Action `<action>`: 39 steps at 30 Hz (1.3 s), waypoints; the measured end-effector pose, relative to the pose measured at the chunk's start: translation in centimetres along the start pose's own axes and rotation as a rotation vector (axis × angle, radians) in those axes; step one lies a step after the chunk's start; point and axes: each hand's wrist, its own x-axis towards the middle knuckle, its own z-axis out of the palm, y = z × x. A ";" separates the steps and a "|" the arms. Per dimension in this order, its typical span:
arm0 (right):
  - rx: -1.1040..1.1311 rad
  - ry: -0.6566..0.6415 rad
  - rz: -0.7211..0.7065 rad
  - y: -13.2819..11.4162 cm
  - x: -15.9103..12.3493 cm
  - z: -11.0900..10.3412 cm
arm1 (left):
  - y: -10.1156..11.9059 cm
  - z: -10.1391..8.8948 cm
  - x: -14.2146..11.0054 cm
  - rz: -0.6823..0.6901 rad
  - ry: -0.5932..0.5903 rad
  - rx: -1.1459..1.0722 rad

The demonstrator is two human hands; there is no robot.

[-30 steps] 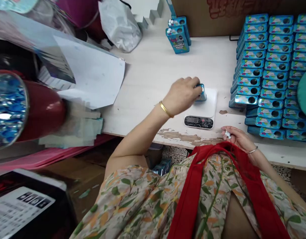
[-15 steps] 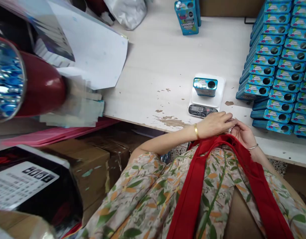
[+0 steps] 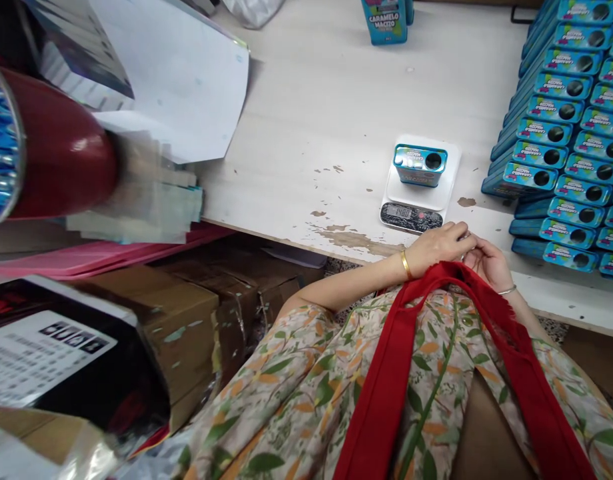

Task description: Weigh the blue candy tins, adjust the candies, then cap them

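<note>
My left hand (image 3: 442,244), with a gold bangle at the wrist, is closed at the table's front edge, its fingertips against my right hand. My right hand (image 3: 489,264), wearing a thin silver bracelet, has its fingers curled and pressed together. Whatever sits between the fingertips is too small to make out. Just beyond them lies a white digital kitchen scale (image 3: 449,190) with lit digits on its black panel. On its platform stands a blue tin (image 3: 419,175), labelled "Caramelo Macizo", with a round dark spot on top. Neither hand touches the tin.
Several rows of matching blue tins (image 3: 561,110) are packed on the right. Other tins (image 3: 386,23) stand at the back. To the left are a red container (image 3: 69,143) of shiny blue pieces, white paper sheets (image 3: 186,87) and clear plastic bags (image 3: 136,193). Cardboard boxes (image 3: 186,333) sit below the table.
The view has shifted, so the back tins sit higher and the red container is cut off more. The scale's digits now show more clearly. My hands stay together, almost unmoved.
</note>
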 end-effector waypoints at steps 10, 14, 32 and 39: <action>-0.030 -0.070 0.021 -0.7 0.0 2.7 | -1.8 -2.8 -0.1 0.056 0.033 0.008; 0.004 -0.111 0.054 -1.1 0.3 3.7 | -3.0 -3.4 -0.5 0.128 0.127 -0.027; -0.064 -0.212 -0.034 -1.2 -0.1 5.7 | -7.5 -9.9 -1.5 0.034 0.658 0.100; -0.003 -0.054 -0.010 -1.3 -1.0 4.6 | -2.4 -3.4 -1.3 0.098 0.289 0.023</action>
